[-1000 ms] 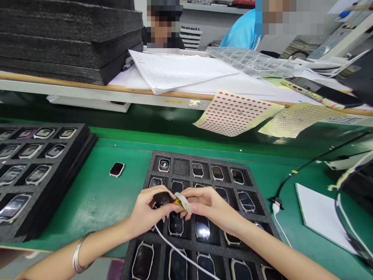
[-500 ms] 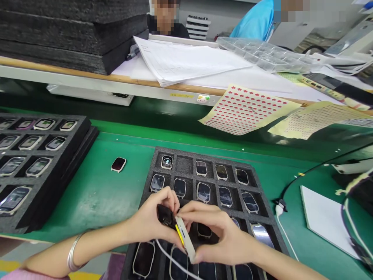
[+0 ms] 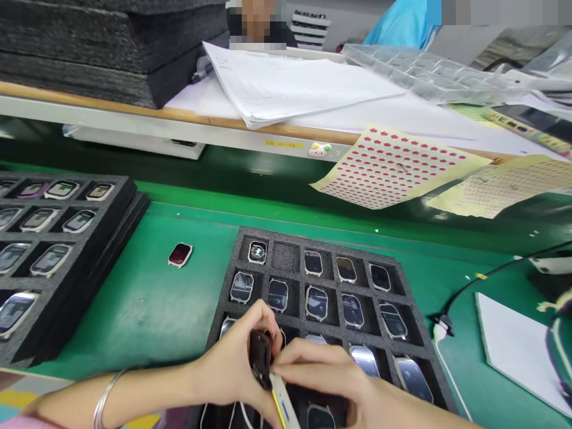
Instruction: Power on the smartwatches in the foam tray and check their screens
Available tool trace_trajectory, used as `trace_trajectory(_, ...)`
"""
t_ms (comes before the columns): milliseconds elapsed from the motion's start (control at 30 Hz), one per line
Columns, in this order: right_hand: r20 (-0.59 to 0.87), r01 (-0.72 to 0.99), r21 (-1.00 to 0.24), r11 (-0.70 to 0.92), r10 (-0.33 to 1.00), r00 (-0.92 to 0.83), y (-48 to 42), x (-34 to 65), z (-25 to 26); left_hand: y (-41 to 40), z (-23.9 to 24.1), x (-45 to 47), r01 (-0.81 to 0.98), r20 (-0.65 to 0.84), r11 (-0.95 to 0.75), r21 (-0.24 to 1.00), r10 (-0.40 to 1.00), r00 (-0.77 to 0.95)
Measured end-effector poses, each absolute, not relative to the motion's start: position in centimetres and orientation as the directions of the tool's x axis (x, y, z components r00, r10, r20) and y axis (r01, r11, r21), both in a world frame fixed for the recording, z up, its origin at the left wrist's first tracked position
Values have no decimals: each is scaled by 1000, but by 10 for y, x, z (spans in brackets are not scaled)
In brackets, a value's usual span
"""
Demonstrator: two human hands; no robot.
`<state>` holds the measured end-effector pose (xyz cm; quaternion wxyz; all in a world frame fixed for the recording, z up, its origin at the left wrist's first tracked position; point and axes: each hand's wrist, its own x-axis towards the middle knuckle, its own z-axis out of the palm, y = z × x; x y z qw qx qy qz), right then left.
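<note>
My left hand (image 3: 243,357) is closed around a glossy black piece (image 3: 260,357), with a white cable (image 3: 245,414) running below it. My right hand (image 3: 330,378) pinches a pale, slim watch case (image 3: 285,400) seen edge-on, with a slot in its side and a yellow strip along it. The case's upper end meets the black piece; whether they are joined I cannot tell. Both hands are over a black foam tray (image 3: 290,235) with smartwatches in its compartments. One lit watch (image 3: 257,252) sits in the back left compartment. Part of the tray is hidden by my hands.
A lone watch (image 3: 180,254) lies on the green bench left of the tray. Another foam tray (image 3: 107,205) of watches stands farther left. A white pad (image 3: 518,351) and a cable plug (image 3: 441,326) lie right. Papers (image 3: 304,89) and stacked foam (image 3: 89,53) occupy the shelf.
Both hands, with the black piece and the pale case, have moved lower in view. The case has turned more upright. The camera view has shifted slightly.
</note>
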<state>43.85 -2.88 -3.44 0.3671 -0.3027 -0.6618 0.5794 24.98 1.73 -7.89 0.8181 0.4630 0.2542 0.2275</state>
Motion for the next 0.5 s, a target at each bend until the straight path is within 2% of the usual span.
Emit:
trace_trajectory(100,-18,-253,-957,-144,896,-445,-22,433,-47,28,-70,251,-91,-271,456,885,664,697)
trace_trajectory(167,-126,-454,-831,-320,905,-407,-20,429,-57,37,-64,250,-99,-288,475,874,671,683)
trace_trajectory(233,-190,-579,-712,-398,902,-387,-18,428,-63,45,-59,247,-96,-308,513,853,643,701)
trace_trajectory(300,-206,-619,-681,-392,913,-352,-16,430,-64,51,-56,243,-50,-345,543,838,599,722)
trace_trajectory(333,-192,-609,-708,-358,927,-322,-14,434,-63,53,-56,242,-17,-360,539,842,586,726)
trace_trajectory(400,-105,-499,-840,-214,966,-237,-9,441,-57,55,-58,240,19,-358,512,859,573,737)
trace_trajectory(467,74,-206,-978,35,980,-183,-3,447,-48,55,-62,240,1,-321,499,867,556,766)
trace_trajectory(500,171,-14,-985,172,964,-206,0,449,-43,54,-64,241,-12,-303,499,867,546,781)
